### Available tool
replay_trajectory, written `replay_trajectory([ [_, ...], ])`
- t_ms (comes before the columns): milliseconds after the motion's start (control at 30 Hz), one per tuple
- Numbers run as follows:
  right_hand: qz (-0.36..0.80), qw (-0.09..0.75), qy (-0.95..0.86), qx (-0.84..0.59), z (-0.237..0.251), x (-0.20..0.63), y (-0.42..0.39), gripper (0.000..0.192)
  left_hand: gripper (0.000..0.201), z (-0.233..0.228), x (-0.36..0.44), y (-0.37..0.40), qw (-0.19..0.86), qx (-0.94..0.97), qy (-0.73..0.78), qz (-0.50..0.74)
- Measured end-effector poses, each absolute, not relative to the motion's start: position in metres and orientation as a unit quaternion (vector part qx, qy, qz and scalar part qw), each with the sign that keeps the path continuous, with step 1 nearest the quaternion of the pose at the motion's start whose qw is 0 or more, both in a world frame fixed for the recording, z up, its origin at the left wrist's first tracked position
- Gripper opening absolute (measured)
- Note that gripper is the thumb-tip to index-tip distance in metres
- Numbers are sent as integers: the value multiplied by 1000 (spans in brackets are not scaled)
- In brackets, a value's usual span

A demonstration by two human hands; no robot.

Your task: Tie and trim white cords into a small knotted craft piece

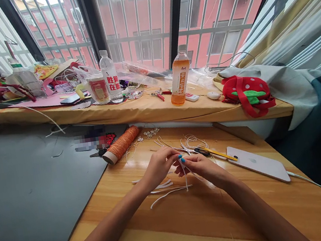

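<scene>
Near the middle of the table (193,220), our left hand (158,167) and right hand (202,166) met, both pinching one white cord (185,177). We judged small, slow pulls worked best, keeping the loose ends apart.

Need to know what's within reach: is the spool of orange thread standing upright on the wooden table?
No, the spool of orange thread lies on its side at the far left edge of the wooden table, beyond the hands.

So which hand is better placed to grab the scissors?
Probably the right hand: the scissors lie just beyond its fingers. The left hand is farther off, and both hands pinch the white cord.
</scene>
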State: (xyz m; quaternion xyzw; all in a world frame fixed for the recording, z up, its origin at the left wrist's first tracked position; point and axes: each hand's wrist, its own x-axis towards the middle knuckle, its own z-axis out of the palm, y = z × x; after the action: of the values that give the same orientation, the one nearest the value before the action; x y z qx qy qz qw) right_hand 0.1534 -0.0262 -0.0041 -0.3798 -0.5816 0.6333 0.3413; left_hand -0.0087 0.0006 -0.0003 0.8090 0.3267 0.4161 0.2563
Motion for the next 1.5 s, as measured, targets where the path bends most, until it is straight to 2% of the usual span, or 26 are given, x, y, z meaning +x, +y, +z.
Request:
replay_trajectory([
  [100, 691, 347, -516, -368, -10, 154, -25, 35, 10, 2, -10, 0, 271, 806, 323, 415],
  [167, 686, 353, -511, -379, -11, 154, -25, 34, 11, 3, -10, 1, 285, 804, 320, 413],
  [467, 555, 353, -619, -430, -3, 153, -26, 32, 19, -3, -11, 9, 441, 742, 329, 381],
  [633, 469, 317, -687, -456, 3, 151, -28, 27, 18, -5, -11, 9, 456, 736, 323, 381],
  [800, 301, 311, -773, -463, 4, 150, -32, 24, 12, -6, -10, 9, 400, 762, 335, 383],
  [900, 262, 312, -781, -473, 3, 152, -32, 25, 14, -7, -11, 10, 286, 827, 300, 380],
  [1000, 287, 312, -771, -477, 2, 154, -30, 25, 22, -8, -12, 11, 160, 886, 231, 370],
  [1067, 326, 311, -761, -466, 3, 156, -29, 26, 24, -7, -14, 12, 118, 903, 209, 357],
  [1333, 440, 306, -720, -440, -4, 158, -23, 32, 22, -7, -16, 10, 87, 914, 231, 322],
  [1500, 364, 278, -758, -465, -3, 153, -25, 30, 20, -17, -14, 12, 73, 902, 286, 314],
])
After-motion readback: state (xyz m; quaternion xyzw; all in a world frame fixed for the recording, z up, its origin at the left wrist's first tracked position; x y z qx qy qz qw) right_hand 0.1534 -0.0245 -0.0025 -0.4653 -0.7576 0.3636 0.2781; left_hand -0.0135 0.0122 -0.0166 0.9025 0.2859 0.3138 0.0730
